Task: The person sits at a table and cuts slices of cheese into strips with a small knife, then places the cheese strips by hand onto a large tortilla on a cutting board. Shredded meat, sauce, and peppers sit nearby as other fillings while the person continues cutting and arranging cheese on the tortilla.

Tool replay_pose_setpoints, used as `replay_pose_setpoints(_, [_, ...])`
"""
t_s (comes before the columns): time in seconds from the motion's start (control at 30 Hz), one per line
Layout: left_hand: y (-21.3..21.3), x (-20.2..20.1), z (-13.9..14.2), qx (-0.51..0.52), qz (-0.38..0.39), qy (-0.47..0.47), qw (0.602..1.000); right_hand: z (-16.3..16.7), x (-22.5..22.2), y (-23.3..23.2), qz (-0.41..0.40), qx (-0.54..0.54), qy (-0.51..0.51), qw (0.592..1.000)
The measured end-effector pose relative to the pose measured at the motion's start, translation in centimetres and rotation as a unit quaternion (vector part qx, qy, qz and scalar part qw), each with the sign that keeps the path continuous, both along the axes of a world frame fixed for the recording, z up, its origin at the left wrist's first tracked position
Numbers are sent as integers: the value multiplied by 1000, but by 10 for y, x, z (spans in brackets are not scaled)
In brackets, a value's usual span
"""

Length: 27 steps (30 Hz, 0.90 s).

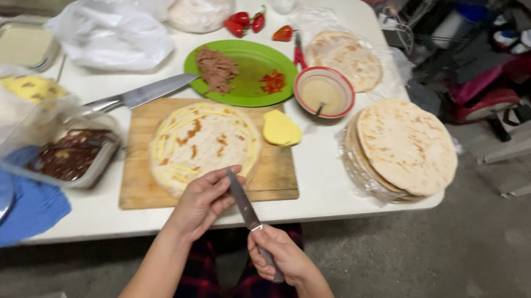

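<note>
Flatbread [205, 143], spread with yellow and brown sauce, lies on the cutting board [275, 177] on the counter [326, 176]; I judge spreading done, my right hand [283, 254] clenched on the knife [247, 208], left hand [203, 198] fingers pinching its blade, wiping next.

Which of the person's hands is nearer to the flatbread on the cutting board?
Left. The left hand rests at the near edge of the flatbread on the cutting board. The right hand is farther back, off the table, gripping a small knife.
</note>
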<state>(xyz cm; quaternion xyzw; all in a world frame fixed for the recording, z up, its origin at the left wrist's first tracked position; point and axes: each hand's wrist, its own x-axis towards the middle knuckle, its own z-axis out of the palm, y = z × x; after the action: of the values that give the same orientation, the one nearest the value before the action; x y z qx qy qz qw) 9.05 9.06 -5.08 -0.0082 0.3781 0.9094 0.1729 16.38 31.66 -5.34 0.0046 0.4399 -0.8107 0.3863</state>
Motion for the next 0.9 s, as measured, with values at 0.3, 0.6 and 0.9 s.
replay_pose_setpoints(0.3, [-48, 28, -31, 119, 81, -26, 989, 2, 2, -44, 58, 20, 10, 998])
replay_pose_setpoints(0.6, [-24, 30, -6, 132, 127, -64, 981, 17, 5, -68, -95, 510, 372, 770])
replay_pose_setpoints(0.9, [-12, 29, 5, 62, 159, -81, 982, 27, 4, -84, -76, 595, 402, 692])
